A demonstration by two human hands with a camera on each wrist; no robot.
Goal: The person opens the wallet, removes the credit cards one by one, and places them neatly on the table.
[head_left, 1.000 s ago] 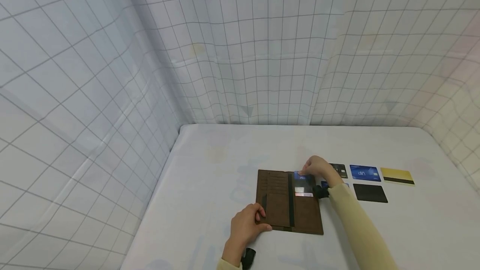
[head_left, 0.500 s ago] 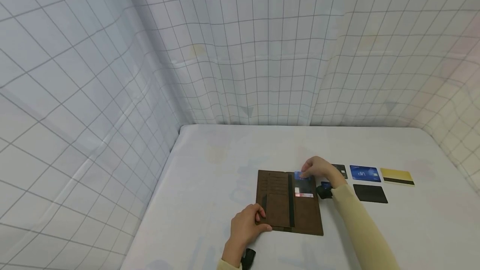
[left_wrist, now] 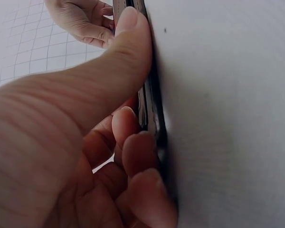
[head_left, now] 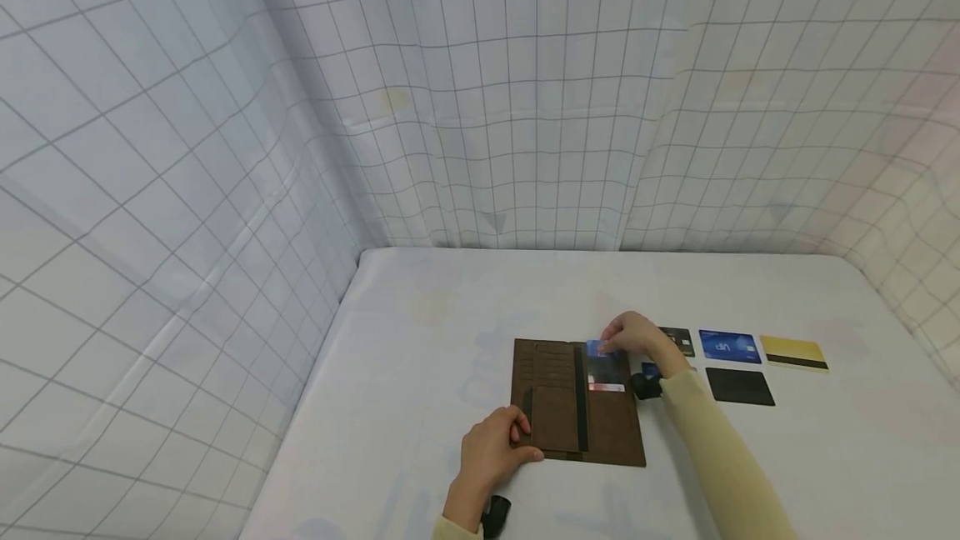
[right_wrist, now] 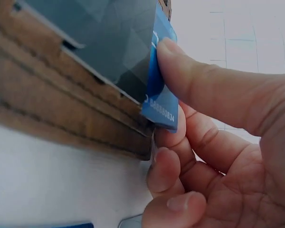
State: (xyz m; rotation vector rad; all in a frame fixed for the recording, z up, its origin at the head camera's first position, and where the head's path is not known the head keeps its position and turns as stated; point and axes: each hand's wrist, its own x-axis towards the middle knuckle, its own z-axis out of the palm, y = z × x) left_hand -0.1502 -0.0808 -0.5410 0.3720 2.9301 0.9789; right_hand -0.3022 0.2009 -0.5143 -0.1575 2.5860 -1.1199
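A brown wallet [head_left: 555,419] lies unfolded on the table. My left hand [head_left: 491,448] grips its lower left corner, the thumb along the bottom edge and the fingers curled at the left side. In the left wrist view, the wallet's edge [left_wrist: 143,111] shows between thumb and fingertips. At the wallet's top right, my right hand [head_left: 636,336] pinches a blue card [right_wrist: 160,102] between thumb and fingers. Part of the card sits behind the clear window pocket [right_wrist: 109,42], and its outer end sticks out with printed digits on it. The fingers behind the card are partly hidden.
Right of the wallet lie a black card with a chip [head_left: 681,342], a blue VIP card [head_left: 730,347], a gold card [head_left: 795,352] and a plain black card [head_left: 740,387]. Another blue card [head_left: 651,369] is half hidden by the right wrist. Grid-patterned cloth [head_left: 517,107] walls the table.
Very little differs. The wallet has shifted a touch up and left in the head view. The right hand keeps its pinch on the blue card, and the left hand stays at the corner.
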